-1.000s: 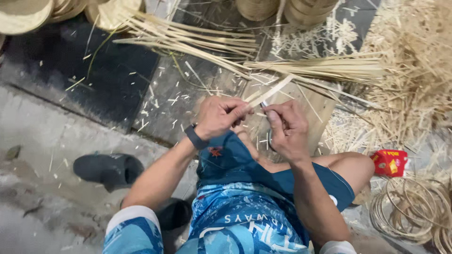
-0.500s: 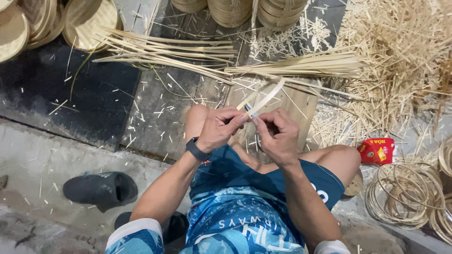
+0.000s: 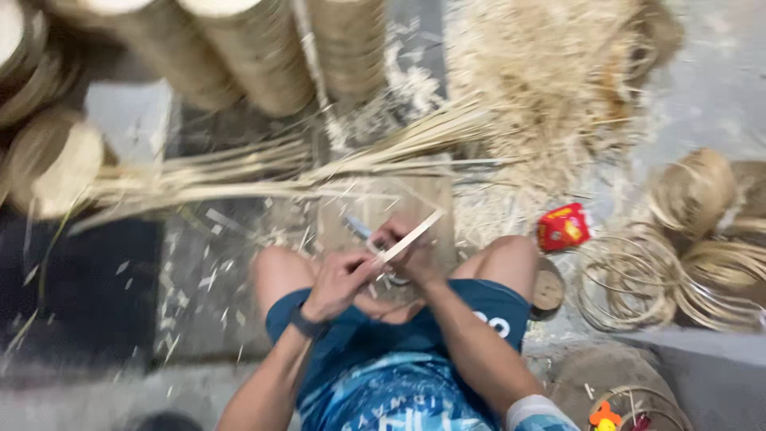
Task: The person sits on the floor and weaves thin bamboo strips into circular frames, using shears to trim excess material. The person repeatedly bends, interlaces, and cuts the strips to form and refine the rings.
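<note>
My left hand (image 3: 341, 281) and my right hand (image 3: 408, 254) meet in front of my knees, both gripping one thin pale bamboo strip (image 3: 416, 233) that slants up to the right. A small blade (image 3: 359, 229) with a bluish tip sticks out to the left between the hands; which hand holds it is lost in the blur. A dark watch sits on my left wrist. Beneath the hands lies a wooden board (image 3: 431, 199).
A bundle of long bamboo strips (image 3: 263, 172) lies across the floor ahead. Stacks of round woven pieces (image 3: 263, 56) stand at the back, a heap of shavings (image 3: 550, 104) at back right. A small red packet (image 3: 562, 227) and bamboo hoops (image 3: 638, 283) lie to the right.
The camera has tilted and shifted right, blurring the view. The hands stay together on the strip, which now points more to the right. The black slipper at left has left the view.
</note>
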